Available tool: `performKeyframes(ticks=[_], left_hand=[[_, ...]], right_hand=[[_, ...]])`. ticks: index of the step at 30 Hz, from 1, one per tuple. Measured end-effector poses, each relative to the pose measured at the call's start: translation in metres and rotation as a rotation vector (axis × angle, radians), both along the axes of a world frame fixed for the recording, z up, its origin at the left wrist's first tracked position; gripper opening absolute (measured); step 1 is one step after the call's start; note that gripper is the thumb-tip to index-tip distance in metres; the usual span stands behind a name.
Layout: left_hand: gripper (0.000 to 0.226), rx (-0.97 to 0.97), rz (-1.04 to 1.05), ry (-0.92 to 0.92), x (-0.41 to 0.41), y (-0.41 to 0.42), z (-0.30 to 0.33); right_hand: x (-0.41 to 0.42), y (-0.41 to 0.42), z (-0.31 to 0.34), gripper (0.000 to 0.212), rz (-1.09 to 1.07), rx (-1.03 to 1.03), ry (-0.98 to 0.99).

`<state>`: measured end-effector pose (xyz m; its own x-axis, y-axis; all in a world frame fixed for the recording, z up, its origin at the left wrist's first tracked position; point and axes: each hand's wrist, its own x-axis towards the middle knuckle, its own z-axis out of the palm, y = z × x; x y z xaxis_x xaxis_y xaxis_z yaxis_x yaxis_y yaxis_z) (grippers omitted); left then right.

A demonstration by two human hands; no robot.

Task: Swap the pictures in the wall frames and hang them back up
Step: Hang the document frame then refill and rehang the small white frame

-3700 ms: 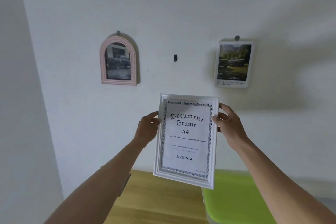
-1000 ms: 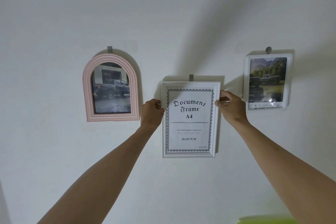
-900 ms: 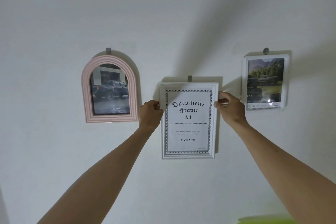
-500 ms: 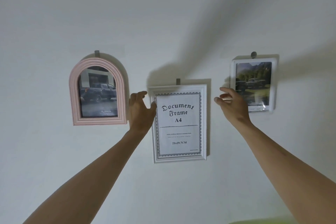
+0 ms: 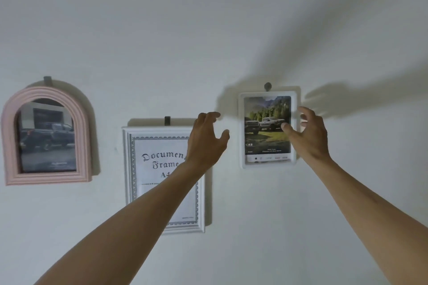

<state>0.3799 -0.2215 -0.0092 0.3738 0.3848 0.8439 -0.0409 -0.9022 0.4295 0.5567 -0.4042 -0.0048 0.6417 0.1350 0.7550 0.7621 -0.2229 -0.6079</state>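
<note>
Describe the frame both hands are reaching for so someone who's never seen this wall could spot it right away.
On the white wall three frames hang in a row; take the rightmost, the small white frame on a round peg. It sits between the open left hand and right hand. Unlike the pink arched frame and the white document frame, it shows trucks on grass before trees.
</note>
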Motion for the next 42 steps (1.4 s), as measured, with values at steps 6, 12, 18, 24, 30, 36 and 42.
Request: performKeyframes(ticks=[6, 12, 18, 24, 30, 36, 42], left_hand=[[0.047, -0.267, -0.04, 0.096, 0.048, -0.029, 0.001], [0.028, -0.479, -0.068, 0.05, 0.063, -0.039, 0.003], [0.023, -0.508, -0.078, 0.017, 0.055, -0.044, 0.004], [0.019, -0.523, -0.102, 0.015, 0.038, -0.049, -0.007], [0.022, -0.599, -0.152, 0.042, 0.004, -0.039, -0.028], [0.023, -0.716, -0.211, 0.103, -0.056, -0.017, -0.053], [0.021, -0.795, -0.196, 0.162, -0.123, 0.013, -0.094]], right_hand=[[0.036, -0.008, -0.008, 0.06, 0.17, -0.074, 0.059], [0.049, -0.011, -0.009, 0.04, 0.252, -0.01, 0.049], [0.044, -0.017, -0.007, 0.042, 0.317, 0.034, 0.028], [0.029, -0.022, -0.018, 0.044, 0.338, 0.005, 0.026], [-0.003, -0.02, -0.036, 0.044, 0.331, -0.051, 0.051], [-0.055, 0.0, -0.062, 0.045, 0.345, -0.081, 0.128], [-0.118, 0.031, -0.105, 0.044, 0.355, -0.14, 0.215]])
